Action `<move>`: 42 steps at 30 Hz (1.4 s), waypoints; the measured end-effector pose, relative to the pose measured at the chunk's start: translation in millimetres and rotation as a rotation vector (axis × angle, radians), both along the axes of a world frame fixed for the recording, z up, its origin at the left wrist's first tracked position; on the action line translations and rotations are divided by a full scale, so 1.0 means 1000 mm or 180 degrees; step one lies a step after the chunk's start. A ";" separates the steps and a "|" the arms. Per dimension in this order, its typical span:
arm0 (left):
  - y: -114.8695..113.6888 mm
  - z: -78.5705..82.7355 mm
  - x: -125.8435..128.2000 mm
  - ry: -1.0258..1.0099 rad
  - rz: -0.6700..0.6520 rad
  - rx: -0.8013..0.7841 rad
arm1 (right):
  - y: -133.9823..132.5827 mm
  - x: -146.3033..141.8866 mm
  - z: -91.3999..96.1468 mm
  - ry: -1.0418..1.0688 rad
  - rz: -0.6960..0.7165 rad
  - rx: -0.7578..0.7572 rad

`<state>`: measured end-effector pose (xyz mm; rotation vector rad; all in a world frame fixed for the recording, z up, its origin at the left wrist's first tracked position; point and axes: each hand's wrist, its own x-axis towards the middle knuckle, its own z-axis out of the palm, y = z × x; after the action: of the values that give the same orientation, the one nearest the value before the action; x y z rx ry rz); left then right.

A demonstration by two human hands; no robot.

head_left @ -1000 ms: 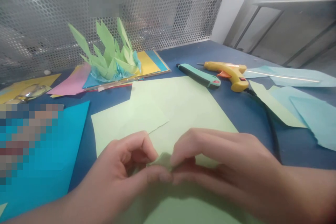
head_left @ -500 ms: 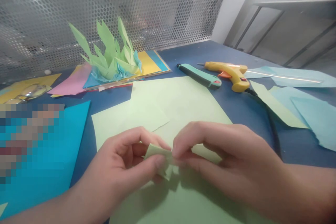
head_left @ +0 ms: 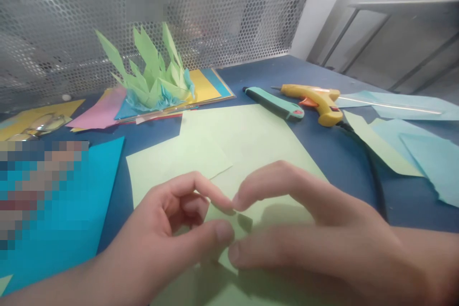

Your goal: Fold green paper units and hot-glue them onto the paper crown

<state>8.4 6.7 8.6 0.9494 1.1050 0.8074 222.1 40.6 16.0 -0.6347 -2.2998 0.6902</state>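
Observation:
Low over the light green sheets, my left hand [head_left: 168, 224] pinches a small folded piece of green paper [head_left: 245, 223] between thumb and fingers. Most of that piece is hidden by the fingers, and a shaded end shows past the fingertips. My right hand [head_left: 311, 224] is close against it from the other side, with thumb and index finger spread apart. Its index fingertip meets the left index fingertip. Beneath both hands lies a large light green sheet [head_left: 251, 138], with a smaller green sheet [head_left: 172, 158] overlapping it.
A yellow glue gun [head_left: 322, 100] and a green utility knife [head_left: 274, 103] lie behind the sheets. Further left stands a green paper plant [head_left: 150, 71]. Light blue paper scraps [head_left: 433, 153] are at right, a blue sheet [head_left: 89, 201] at left. Perforated metal [head_left: 222, 19] borders the back.
My right thumb and index finger have parted from their pinch on the small paper piece, the thumb moving down. My left hand keeps its pinch, and the paper has turned between the fingers.

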 end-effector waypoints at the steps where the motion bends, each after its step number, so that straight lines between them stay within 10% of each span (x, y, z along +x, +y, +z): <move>1: -0.002 0.000 0.000 -0.0090 0.0095 -0.0092 | 0.001 0.000 -0.001 0.0022 0.0113 0.0083; 27: -0.006 0.016 0.012 0.0327 0.0594 0.0037 | 0.008 -0.014 -0.006 0.0616 -0.0298 -0.2526; 42: -0.005 0.006 0.004 0.0582 0.0142 0.0400 | 0.011 -0.014 -0.005 0.0488 0.0103 -0.2181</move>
<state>12.6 1.7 14.7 1.1244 1.2480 0.8466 208.5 51.9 11.2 -0.8076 -1.9109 1.5101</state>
